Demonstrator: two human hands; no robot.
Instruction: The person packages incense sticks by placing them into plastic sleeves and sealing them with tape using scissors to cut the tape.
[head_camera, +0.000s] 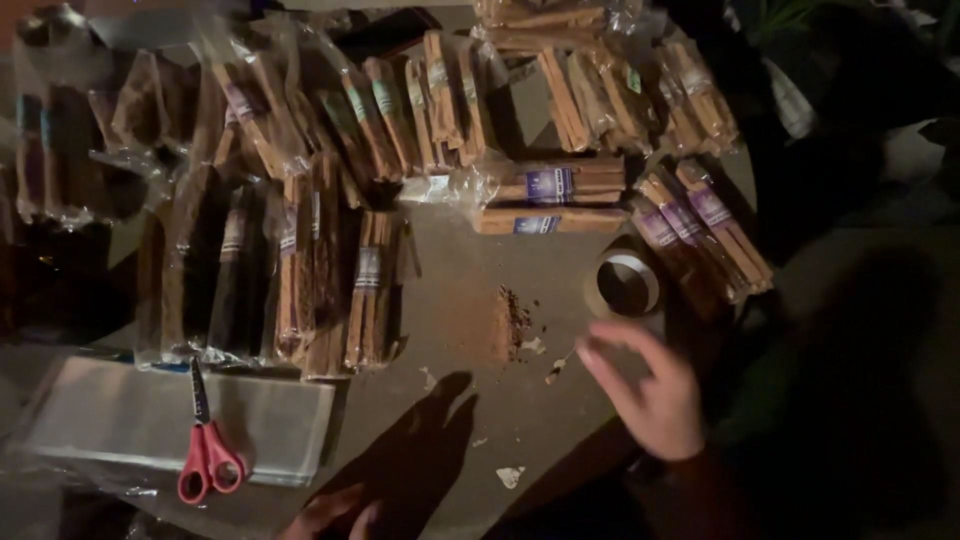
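Note:
My right hand hovers flat over the table's right side with its fingers spread, holding nothing, just below a roll of clear tape. Only the fingertips of my left hand show at the bottom edge, apart and empty, casting a shadow on the tabletop. A small heap of brown crumbs lies between the hands. Many clear bags of brown sticks cover the far half of the table.
Red-handled scissors lie on a stack of flat clear bags at the near left. More packed bundles with purple labels lie at the right. Scraps of paper dot the tabletop. The right side is dark.

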